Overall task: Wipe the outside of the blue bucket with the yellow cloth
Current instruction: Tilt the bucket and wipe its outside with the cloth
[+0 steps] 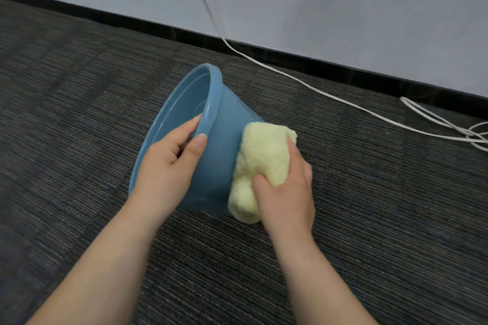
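The blue bucket (pixel 224 124) lies tipped on its side on the dark carpet, its mouth facing left and its base to the right. My left hand (pixel 169 163) grips the rim, thumb on the outer wall and fingers inside. A fluffy yellow cloth (pixel 261 155) is pressed against the bucket's outer wall near the base. My right hand (pixel 285 192) holds the cloth, thumb and fingers curled around its bunched lower part. The bucket's base is hidden behind the cloth.
The dark ribbed carpet (pixel 369 219) covers the floor. A white cable (pixel 303 82) hangs down the pale wall (pixel 343 8) and trails right across the carpet into loops (pixel 454 126). A black skirting board (pixel 290 55) runs along the wall's foot.
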The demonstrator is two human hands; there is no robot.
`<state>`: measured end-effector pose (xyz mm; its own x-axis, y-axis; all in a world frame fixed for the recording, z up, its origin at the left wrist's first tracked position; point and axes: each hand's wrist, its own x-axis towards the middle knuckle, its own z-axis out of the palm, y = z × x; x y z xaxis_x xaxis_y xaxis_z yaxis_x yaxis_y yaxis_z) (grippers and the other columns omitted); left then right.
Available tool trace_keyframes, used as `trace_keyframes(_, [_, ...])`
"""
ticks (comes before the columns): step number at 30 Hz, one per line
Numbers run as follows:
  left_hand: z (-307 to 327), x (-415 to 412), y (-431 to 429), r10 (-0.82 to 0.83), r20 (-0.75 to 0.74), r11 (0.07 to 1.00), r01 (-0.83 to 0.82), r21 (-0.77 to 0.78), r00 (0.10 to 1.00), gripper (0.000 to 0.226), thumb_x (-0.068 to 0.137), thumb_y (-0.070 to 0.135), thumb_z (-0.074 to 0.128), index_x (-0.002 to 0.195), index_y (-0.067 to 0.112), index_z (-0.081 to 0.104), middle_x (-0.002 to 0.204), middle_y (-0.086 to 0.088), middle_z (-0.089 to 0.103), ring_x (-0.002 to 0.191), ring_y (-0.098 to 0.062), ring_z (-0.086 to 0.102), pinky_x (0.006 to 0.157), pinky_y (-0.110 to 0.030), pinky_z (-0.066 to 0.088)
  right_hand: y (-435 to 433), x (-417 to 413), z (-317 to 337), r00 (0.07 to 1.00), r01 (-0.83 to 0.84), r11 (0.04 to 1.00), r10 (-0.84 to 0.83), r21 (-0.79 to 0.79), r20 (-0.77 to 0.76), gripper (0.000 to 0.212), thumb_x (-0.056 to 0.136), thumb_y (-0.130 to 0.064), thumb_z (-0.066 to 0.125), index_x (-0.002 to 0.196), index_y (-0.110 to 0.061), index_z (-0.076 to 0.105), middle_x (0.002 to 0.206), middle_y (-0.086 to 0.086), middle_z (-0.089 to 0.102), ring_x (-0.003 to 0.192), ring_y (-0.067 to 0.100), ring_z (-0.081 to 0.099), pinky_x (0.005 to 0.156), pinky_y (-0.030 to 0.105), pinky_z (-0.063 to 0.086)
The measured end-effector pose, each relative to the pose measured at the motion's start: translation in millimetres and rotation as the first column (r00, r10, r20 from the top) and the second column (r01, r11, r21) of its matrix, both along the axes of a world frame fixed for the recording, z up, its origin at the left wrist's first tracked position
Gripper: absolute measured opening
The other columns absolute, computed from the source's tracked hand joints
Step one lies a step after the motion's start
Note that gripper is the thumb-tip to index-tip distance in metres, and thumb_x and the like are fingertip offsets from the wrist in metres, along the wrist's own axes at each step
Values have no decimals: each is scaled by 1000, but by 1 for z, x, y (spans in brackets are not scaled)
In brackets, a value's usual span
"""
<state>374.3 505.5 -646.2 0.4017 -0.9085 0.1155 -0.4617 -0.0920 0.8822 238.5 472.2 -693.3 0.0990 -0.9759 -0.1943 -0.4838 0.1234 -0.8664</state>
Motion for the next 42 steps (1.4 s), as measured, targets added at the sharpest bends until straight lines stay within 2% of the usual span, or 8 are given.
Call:
trace_keyframes(3, [-1,-3,-1,2,12,1000,-2,14,1000,41,89,18,46,88,59,45,71,59,47,82,35,42,66,9,31,-6,-3,-1,999,36,999,-36,-10,-22,73,71,-30,57,131,-46,19,110,-12,31,98,17,48,71,28,33])
trace_keyframes(7, [0,-3,-3,18,-14,1000,-18,-4,1000,40,90,16,44,88,56,49,74,52,54,84,32,46,67,8,33,17,16,14,989,-131,956,107,-261,-104,78,66,-34,60,127,-50,15,132,-1,34,106,24,47,72,33,37])
trace_keyframes(12, [-1,2,1,18,-142,1000,-19,-12,990,37,90,17,43,86,52,55,76,50,58,87,25,52,67,4,39,26,20,17,958,-239,867,136,-438,-253,73,54,-30,64,124,-30,43,116,16,57,89,31,61,56,35,51])
trace_keyframes(18, [-1,2,-3,19,-86,1000,-17,16,996,38,89,18,45,86,54,54,74,54,54,84,28,49,66,6,36,-22,9,12,988,-144,971,130,-191,-86,74,69,-28,59,130,-50,22,130,-8,34,107,21,46,76,33,40])
trace_keyframes(24, [-2,0,1,31,-110,999,-33,-9,993,39,89,15,46,86,52,57,78,49,58,87,23,53,71,2,41,-11,5,0,983,-168,940,136,-297,-125,73,65,-33,57,127,-50,23,126,-4,38,102,20,46,69,30,34])
trace_keyframes(30, [-3,1,3,57,-97,998,-57,9,994,40,89,17,46,84,56,57,81,48,59,93,21,52,78,-1,42,-39,-37,-36,995,69,989,-59,128,-82,62,76,-24,55,131,-39,31,128,2,41,91,18,46,73,29,33])
trace_keyframes(37, [-8,7,-1,100,-50,995,-100,1,994,44,88,17,48,79,59,57,77,47,59,85,24,52,75,-1,42,15,17,-3,995,-94,966,98,-239,3,77,61,-39,53,125,-55,13,128,-4,35,103,22,49,74,34,42])
trace_keyframes(42, [-13,17,3,161,-85,985,-165,-41,983,37,89,17,48,84,52,59,96,27,57,86,20,56,75,-8,46,26,16,-22,996,-90,930,75,-358,-55,75,59,-33,60,130,-36,35,122,17,51,96,35,57,62,42,51])
